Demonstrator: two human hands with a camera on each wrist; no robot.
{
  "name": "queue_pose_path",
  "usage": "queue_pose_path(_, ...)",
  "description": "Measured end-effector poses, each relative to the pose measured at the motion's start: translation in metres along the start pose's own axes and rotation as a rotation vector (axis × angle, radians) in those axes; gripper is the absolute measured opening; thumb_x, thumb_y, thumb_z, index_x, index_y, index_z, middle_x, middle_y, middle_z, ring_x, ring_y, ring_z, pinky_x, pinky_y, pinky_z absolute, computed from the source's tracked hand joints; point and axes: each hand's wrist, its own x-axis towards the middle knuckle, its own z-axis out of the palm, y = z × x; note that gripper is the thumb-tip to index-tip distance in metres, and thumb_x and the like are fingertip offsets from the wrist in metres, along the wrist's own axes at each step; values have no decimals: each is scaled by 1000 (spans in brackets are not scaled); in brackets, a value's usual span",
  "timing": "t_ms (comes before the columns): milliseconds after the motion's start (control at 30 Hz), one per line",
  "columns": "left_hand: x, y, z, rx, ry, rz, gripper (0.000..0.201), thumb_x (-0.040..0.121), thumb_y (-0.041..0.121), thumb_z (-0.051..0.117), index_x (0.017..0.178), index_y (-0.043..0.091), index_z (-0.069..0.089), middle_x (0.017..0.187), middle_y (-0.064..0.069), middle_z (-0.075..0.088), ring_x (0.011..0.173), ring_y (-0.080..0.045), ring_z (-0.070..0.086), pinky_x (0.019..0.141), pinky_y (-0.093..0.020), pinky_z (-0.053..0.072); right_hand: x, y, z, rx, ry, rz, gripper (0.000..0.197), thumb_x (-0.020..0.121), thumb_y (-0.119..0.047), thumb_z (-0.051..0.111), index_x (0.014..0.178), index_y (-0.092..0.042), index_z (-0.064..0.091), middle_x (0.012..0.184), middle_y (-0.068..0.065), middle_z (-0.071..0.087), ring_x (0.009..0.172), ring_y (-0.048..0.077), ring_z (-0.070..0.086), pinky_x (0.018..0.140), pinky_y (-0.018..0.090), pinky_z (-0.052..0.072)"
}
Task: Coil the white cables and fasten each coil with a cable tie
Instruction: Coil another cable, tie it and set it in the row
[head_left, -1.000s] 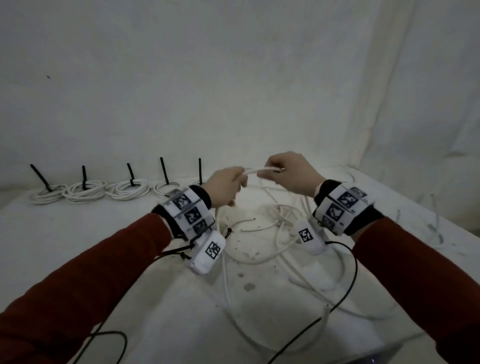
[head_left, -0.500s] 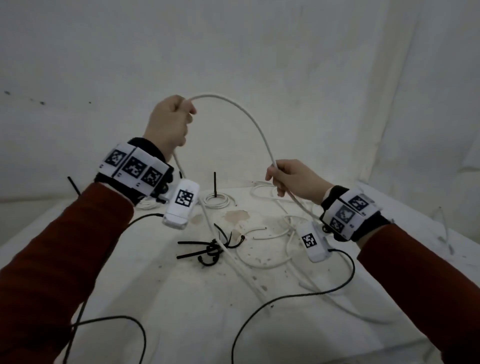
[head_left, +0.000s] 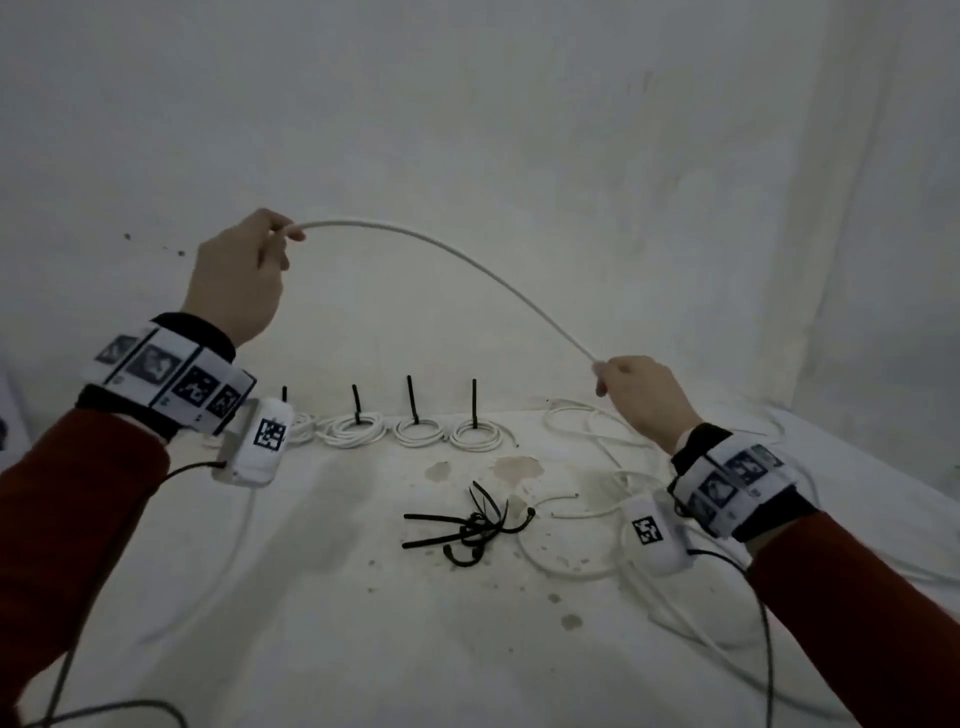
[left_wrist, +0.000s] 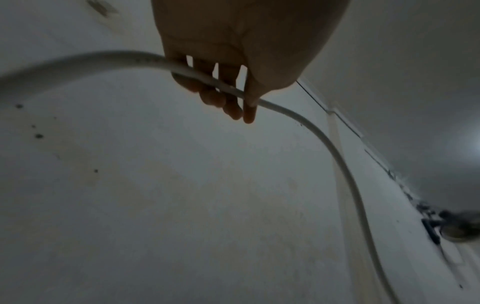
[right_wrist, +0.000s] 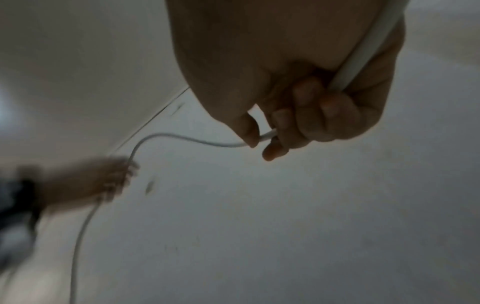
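Cable: arched between hands, likely measuring a loop.
Left hand: fingers pinching it, raised above the counter.
Right hand: fingers curled round it, lower.

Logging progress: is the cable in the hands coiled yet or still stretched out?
Stretched out. The white cable arcs in one strand between left hand and right hand; no loops formed.

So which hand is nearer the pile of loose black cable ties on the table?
Right. The right hand holds the white cable low, just above the table and right of the loose black cable ties. The left hand is raised much higher, off to their left.
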Motion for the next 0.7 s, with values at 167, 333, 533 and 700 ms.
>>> queue_pose_path(167,-17,1,9,176,-119,138,27,88,-1,45,113,4,54,89,-17,56,82,-32,52,75,-40,42,7,-25,8,887,-36,146,26,102,-22,40,82,-14,52,51,-5,33,38,10,26,41,22,26)
queue_pose_path(333,-37,30,25,86,-182,262,39,88,22,62,120,5,47,81,-1,57,58,-18,48,62,-35,43,8,-56,29,1033,-27,165,25,104,-23,39,87,-12,54,49,-5,27,36,7,20,36,17,18)
queue_pose_path(533,-37,24,27,380,9,462,24,94,32,40,101,16,54,61,-4,63,39,-25,53,39,-21,29,1,-69,32,1336,-239,178,21,102,-15,38,97,-12,57,51,-4,36,41,9,28,39,18,26)
queue_pose_path(700,-14,-22,16,597,44,541,26,95,25,47,83,8,63,59,-9,56,49,-26,52,39,-27,32,-4,-45,19,1180,-488,164,32,97,-37,46,74,-16,52,46,-7,20,36,7,14,34,17,10)
